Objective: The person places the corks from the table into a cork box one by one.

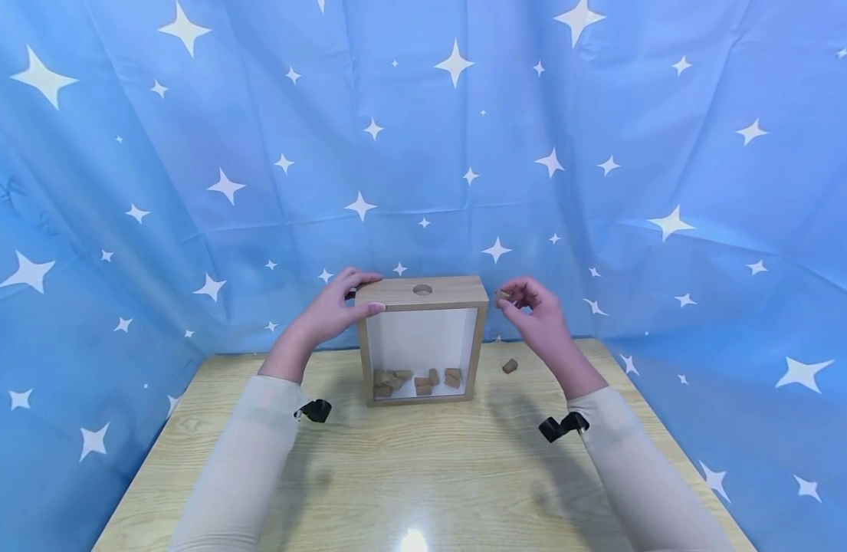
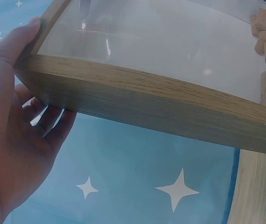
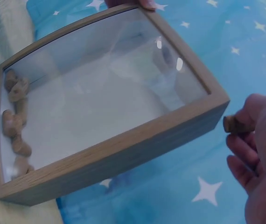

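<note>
A wooden-framed box (image 1: 480, 345) with a clear front stands upright on the table, a round hole (image 1: 422, 290) in its top. Several corks (image 1: 423, 386) lie at the bottom inside it. My left hand (image 1: 340, 303) grips the box's top left corner, thumb on the front edge and fingers behind. In the left wrist view that thumb (image 2: 28, 32) lies along the frame. Just right of the box's top right corner, my right hand (image 1: 533, 307) pinches a cork (image 3: 235, 124) between thumb and fingers, apart from the frame.
One loose cork (image 1: 510, 366) lies on the wooden table (image 1: 395, 475) to the right of the box. Behind the table hangs a blue cloth (image 1: 423, 153) with white stars. Black straps (image 1: 563, 426) sit at both wrists.
</note>
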Tool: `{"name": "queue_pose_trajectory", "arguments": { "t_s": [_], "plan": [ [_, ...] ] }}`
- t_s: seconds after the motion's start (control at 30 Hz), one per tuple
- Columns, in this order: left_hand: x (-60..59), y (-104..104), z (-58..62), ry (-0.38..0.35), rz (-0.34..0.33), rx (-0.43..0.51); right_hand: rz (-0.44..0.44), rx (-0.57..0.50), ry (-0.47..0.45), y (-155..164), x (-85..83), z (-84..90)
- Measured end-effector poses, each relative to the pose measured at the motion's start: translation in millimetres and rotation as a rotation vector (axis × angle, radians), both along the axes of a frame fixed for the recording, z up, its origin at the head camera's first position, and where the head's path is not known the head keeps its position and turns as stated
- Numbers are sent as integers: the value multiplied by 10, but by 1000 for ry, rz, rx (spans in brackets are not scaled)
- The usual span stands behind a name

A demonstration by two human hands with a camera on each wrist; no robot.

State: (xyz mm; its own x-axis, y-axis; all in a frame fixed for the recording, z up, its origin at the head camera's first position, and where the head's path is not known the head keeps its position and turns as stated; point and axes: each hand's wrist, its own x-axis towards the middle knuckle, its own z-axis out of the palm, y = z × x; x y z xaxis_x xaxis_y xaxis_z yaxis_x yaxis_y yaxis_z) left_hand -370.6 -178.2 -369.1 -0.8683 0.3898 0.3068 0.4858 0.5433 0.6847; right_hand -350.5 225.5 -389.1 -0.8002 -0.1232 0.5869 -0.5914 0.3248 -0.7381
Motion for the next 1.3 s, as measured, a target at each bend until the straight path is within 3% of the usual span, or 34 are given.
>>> {"name": "queue_pose_trajectory", "arguments": {
  "t_s": [0.23, 0.6, 0.9, 1.3],
  "plan": [
    [-9, -5, -6, 6, -5, -3, 19, -87, 13, -75, -8, 97],
    [-31, -10, -23, 14, -8, -9, 24, -85, 18, -299, 1, 278],
    [-11, -9, -10, 5, -6, -5, 41, 3, -2, -463, -59, 394],
    [-31, -13, -14, 7, -11, 1, 89, 234, 17, -710, -155, 545]
  ]
}}
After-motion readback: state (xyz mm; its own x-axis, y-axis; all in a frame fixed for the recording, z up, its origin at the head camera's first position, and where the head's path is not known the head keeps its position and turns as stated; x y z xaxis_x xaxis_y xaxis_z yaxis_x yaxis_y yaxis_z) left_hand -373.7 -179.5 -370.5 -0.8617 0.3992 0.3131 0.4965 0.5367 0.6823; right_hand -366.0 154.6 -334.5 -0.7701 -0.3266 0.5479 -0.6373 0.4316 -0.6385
